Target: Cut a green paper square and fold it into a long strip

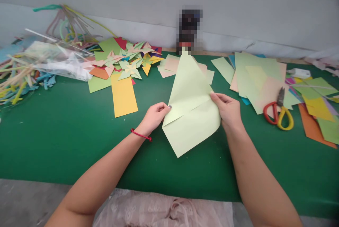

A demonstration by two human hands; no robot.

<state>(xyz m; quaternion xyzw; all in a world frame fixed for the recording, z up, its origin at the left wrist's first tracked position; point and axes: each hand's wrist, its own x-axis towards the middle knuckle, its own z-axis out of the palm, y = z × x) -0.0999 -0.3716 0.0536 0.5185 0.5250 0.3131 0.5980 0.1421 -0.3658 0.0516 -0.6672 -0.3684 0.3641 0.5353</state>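
Note:
A pale green sheet of paper (189,85) is held up over the table between both hands, its top narrowing to a point and a crease running across its lower half. My left hand (156,114) pinches the sheet's left edge near the crease, thumb on the front face. At the right edge, my right hand (228,108) grips the paper between thumb and fingers. The lower right side of the sheet curves outward, and its bottom corner points toward me.
Scissors (280,108) with red and yellow handles lie at right on stacked paper sheets (245,75). Folded paper stars (129,68) and a yellow paper strip (124,98) are left of centre. Paper strips (18,75) pile up far left on the green table (79,142).

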